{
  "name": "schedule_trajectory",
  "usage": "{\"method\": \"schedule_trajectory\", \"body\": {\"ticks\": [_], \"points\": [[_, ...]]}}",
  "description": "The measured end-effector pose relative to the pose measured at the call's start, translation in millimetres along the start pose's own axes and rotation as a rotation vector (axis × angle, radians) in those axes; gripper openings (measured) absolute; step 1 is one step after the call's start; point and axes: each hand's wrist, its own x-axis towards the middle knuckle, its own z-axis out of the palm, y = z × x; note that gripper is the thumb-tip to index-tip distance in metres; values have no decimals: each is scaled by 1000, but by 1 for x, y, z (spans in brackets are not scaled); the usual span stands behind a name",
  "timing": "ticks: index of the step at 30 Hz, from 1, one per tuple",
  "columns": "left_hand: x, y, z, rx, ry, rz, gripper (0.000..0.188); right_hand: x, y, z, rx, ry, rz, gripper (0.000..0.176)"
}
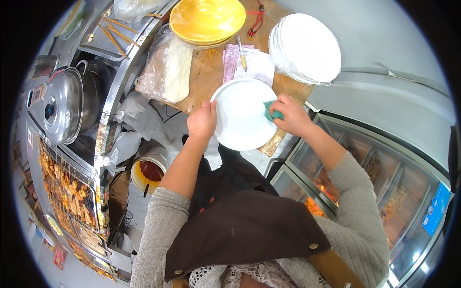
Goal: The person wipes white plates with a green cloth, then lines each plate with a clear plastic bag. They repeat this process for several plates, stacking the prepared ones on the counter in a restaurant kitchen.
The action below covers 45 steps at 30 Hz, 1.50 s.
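Note:
A round white plate (245, 115) is held in front of me, over the near edge of the wooden table (201, 72). My left hand (202, 120) grips its left rim, thumb on top. My right hand (291, 114) presses a crumpled green cloth (272, 111) against the plate's right rim. Behind the plate lie pink and white papers (255, 66) bearing writing, with a pen (241, 54) on them. A stack of white plates (306, 48) in clear plastic stands at the back right. Yellow plates (207, 19), also under plastic, are stacked at the back.
Plastic-wrapped dough (178, 72) lies at the table's left. Further left are a lidded steel pot (63, 106), wooden chopsticks (117, 34) on a tray and skewered food (66, 176). A bucket (160, 162) with red contents stands low on the left. A glass-topped display case (363, 158) is at right.

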Motion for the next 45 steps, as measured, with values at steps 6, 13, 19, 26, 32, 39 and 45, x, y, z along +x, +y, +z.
{"method": "schedule_trajectory", "body": {"ticks": [6,13,19,26,32,39,45], "points": [[0,4,5,-17,80,-19,38,21,4,78,-143,257,-41,17],[-2,8,13,-22,48,-61,37,-22,-73,137,418,-50,78,12],[0,18,-5,-47,-65,-105,43,-47,-41,105,575,-490,-26,22],[-26,-69,-40,-595,327,-103,35,-56,51,-2,940,541,702,20],[-42,-258,-11,-317,379,-636,44,32,18,14,7,445,480,49],[42,-386,42,-293,5,-539,47,49,-152,45,581,10,142,26],[-69,-301,19,-961,70,-428,46,105,-207,158,425,-51,130,49]]}}
